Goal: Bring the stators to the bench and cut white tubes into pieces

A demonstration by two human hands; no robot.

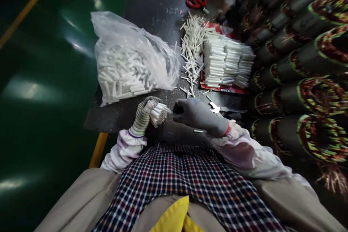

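My left hand point(143, 114), in a striped knit glove, grips a bundle of short white tubes point(158, 114) just above the near edge of the dark work board point(152, 14). In a grey glove, my right hand point(199, 116) pinches one tube at the right end of that bundle. A clear plastic bag of white tubes point(127, 65) lies to the left of my hands. Loose white tubes point(191, 49) are scattered at the board's middle, and neat stacks of them point(228, 63) lie on a red sheet to the right.
Red-handled scissors point(196, 0) lie at the far end of the board. A small metal tool point(217, 108) rests just right of my right hand. Rows of dark motor stators with copper windings point(304, 65) fill the right side. Green floor point(40, 79) lies to the left.
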